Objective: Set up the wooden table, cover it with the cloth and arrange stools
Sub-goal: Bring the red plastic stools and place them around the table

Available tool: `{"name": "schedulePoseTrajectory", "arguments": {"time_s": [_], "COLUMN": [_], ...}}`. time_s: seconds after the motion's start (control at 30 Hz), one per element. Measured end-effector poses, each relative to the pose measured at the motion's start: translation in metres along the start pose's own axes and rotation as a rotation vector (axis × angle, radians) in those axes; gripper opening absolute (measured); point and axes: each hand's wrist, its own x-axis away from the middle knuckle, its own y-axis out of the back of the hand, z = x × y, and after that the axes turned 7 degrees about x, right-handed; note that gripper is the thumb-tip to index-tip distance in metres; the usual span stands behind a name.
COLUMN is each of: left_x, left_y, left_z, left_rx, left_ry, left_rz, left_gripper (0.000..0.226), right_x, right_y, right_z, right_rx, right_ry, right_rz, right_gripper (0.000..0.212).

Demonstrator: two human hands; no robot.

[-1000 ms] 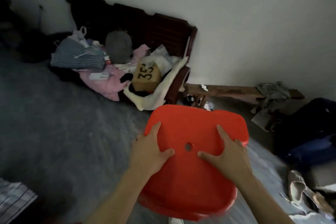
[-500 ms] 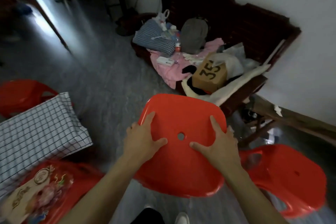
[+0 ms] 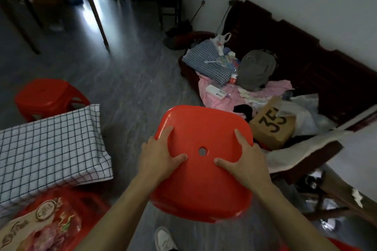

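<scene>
So the big part is looking done: the low counter (image 3: pixel 49 142) at your left is already sitting under the white cloth with the thin black grid (image 3: pixel 67 128), and the cloth is hanging down over its near corner and side. I can't see the wood underneath, so I'm just assuming that's the wooden one from the task.

Stools are where you're at now. One red plastic stool (image 3: pixel 46 96) is standing on the grey floor (image 3: pixel 132 91) just behind the far side of the counter, so that spot is looking sorted. Another red stool (image 3: pixel 93 204) is peeking out at the near edge of the counter, partly hidden by a printed bag or pack I can't read properly. There's also a sliver of red at the bottom right corner, too cropped to call.

The one you're carrying is the red square-topped plastic stool with the small centre hole (image 3: pixel 204 161). It's off the floor, between the counter and the cluttered dark wooden bench by the wall (image 3: pixel 306 71). Your left hand (image 3: pixel 161 155) is gripping the left edge of the seat, thumb lying on top, fingers wrapping the rim. Your right hand (image 3: pixel 242 159) is doing the same on the right edge.

I'm guessing what's left is just setting this one down on the open side of the counter.
</scene>
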Motion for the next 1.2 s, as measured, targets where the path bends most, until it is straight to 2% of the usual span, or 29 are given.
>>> {"name": "schedulePoseTrajectory", "arguments": {"time_s": [0.2,0.43,0.77,1.0,1.2], "left_x": [-0.068,-0.157,-0.303,-0.365,-0.422], "left_y": [0.030,0.043,0.040,0.055,0.043], "left_z": [0.017,0.043,0.097,0.149,0.234], "left_rx": [0.082,0.061,0.076,0.085,0.115], "left_ry": [0.031,0.104,0.336,0.426,0.489], "left_rz": [-0.096,-0.182,-0.270,-0.304,-0.245], "left_gripper": [0.098,0.098,0.101,0.100,0.100], "right_x": [-0.077,-0.184,-0.362,-0.425,-0.470], "right_y": [0.000,-0.023,-0.093,-0.145,-0.226], "right_z": [0.061,0.117,0.200,0.262,0.303], "right_rx": [0.001,-0.017,-0.024,-0.025,0.006], "right_ry": [0.098,0.179,0.310,0.369,0.360], "right_rz": [-0.022,-0.001,0.159,0.231,0.266], "right_gripper": [0.111,0.110,0.111,0.108,0.104]}}
